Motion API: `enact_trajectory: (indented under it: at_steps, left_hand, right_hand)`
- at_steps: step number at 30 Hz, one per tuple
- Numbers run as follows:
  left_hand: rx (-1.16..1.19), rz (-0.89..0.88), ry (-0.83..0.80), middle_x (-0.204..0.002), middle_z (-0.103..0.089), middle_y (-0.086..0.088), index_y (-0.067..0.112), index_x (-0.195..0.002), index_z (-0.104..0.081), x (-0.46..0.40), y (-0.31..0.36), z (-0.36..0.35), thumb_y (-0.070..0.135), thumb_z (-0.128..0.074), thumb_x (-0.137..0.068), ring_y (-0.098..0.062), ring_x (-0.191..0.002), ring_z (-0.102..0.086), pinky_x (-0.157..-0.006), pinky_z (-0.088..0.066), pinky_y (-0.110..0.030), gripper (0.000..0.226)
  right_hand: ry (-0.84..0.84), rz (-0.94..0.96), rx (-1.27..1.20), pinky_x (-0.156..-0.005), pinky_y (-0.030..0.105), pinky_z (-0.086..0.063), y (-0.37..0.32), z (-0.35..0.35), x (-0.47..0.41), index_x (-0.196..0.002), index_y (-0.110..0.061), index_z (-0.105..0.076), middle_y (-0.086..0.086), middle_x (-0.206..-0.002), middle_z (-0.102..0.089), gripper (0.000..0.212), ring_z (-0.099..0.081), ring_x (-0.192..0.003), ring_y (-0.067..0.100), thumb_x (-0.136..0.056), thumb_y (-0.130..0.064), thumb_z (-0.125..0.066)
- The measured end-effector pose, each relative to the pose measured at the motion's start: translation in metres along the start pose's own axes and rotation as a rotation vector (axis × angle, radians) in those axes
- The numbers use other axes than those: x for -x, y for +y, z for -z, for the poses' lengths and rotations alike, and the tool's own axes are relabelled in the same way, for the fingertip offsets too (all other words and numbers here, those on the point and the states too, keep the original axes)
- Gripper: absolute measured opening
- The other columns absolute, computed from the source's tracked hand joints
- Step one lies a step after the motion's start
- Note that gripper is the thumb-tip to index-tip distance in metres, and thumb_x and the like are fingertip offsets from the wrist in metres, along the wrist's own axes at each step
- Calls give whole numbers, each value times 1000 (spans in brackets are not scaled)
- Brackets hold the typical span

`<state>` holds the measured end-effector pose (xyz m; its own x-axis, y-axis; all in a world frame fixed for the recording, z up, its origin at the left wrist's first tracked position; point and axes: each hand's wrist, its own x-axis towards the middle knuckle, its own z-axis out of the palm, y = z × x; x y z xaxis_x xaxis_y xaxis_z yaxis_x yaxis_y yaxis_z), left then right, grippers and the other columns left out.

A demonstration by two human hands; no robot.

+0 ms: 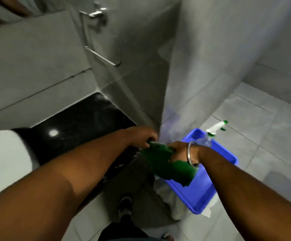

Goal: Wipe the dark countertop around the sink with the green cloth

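Green cloth [167, 164] stretched between hands (both gripping).

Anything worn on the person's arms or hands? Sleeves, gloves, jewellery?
Both forearms are bare as far as the frame shows: no sleeves, no gloves. The right hand has a thin silver metal bangle at the wrist. The left hand and its wrist carry nothing visible. No watch or markings.

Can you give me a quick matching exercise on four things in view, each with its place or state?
Things:
1. green cloth
2. spray bottle
3. blue tray
4. dark countertop

Places or states:
A. beside the white sink
B. standing in the tray
C. held by the left hand and right hand
D. down by the floor tiles

Pairs: 1-C, 2-B, 3-D, 4-A
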<state>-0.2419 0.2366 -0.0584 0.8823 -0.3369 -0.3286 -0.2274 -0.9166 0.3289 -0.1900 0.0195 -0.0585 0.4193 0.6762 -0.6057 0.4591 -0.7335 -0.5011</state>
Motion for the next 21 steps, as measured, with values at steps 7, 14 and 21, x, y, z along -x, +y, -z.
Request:
enact_trajectory:
  at_steps: [7, 14, 21]
  left_hand:
    - [-137, 378, 256, -104, -63, 1, 26, -96, -57, 103, -149, 20, 29, -59, -79, -23, -96, -65, -76, -53, -41, 17]
    - [70, 869, 825, -114, -61, -14, 19, -110, -61, 101, -326, 7, 11, -57, -80, -39, -104, -58, -82, -49, -45, 32]
    - [185, 1225, 486, -165, -2, -13, 20, -156, -7, 100, -388, -103, 57, -29, -97, -34, -151, -3, -121, -3, -54, 73]
  right_hand:
    - [182, 208, 141, -88, 28, -44, -110, 5, -111, -127, -11, -56, 16, -120, -65, 49, -60, -110, 29, -79, -11, -68]
    - [517, 382, 478, -103, 45, -42, -208, 12, -285, -141, -17, -41, 19, -134, -55, 56, -52, -122, 38, -87, -10, -49]
    - [197, 314, 697, -120, 45, -4, -233, -19, -395, -153, -19, -5, 10, -163, 0, 72, 2, -148, 33, -95, -51, -35]
